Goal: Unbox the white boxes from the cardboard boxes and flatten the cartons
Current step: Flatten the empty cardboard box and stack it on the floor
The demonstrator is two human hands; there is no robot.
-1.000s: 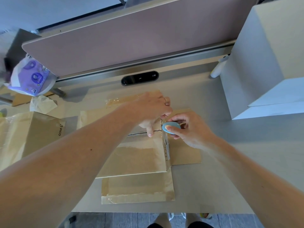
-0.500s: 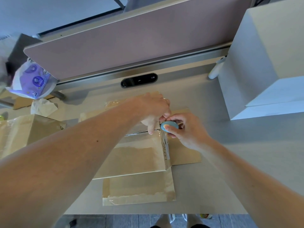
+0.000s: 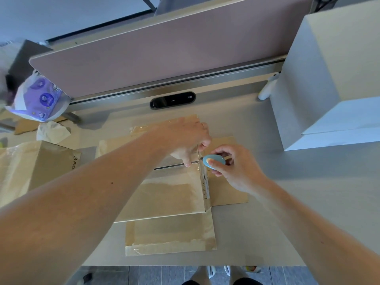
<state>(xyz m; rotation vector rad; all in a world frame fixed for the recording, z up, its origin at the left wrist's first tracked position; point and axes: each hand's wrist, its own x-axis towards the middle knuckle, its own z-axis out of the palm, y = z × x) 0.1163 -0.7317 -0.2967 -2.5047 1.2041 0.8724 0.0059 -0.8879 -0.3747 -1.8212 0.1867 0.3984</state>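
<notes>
A brown cardboard carton (image 3: 164,194) lies on the desk in front of me, its flaps spread out and covered with clear tape. My left hand (image 3: 189,140) reaches over it and pinches a strip of tape at the carton's right edge, by the centre seam. My right hand (image 3: 232,167) grips a small blue oval cutter (image 3: 213,161), its tip at the taped edge just beside my left fingers. A large white box (image 3: 329,79) stands at the right of the desk.
Another brown carton (image 3: 30,169) wrapped in clear film sits at the left. Behind it lie a purple-and-white bag (image 3: 39,99) and crumpled paper (image 3: 53,132). A mauve desk divider (image 3: 164,48) runs along the back, with a black oval socket (image 3: 172,100) below it. A white bottle (image 3: 267,89) leans behind the white box.
Both hands stay at the taped right edge of the carton. The cutter has shifted very slightly along the tape; the view has drifted a little.
</notes>
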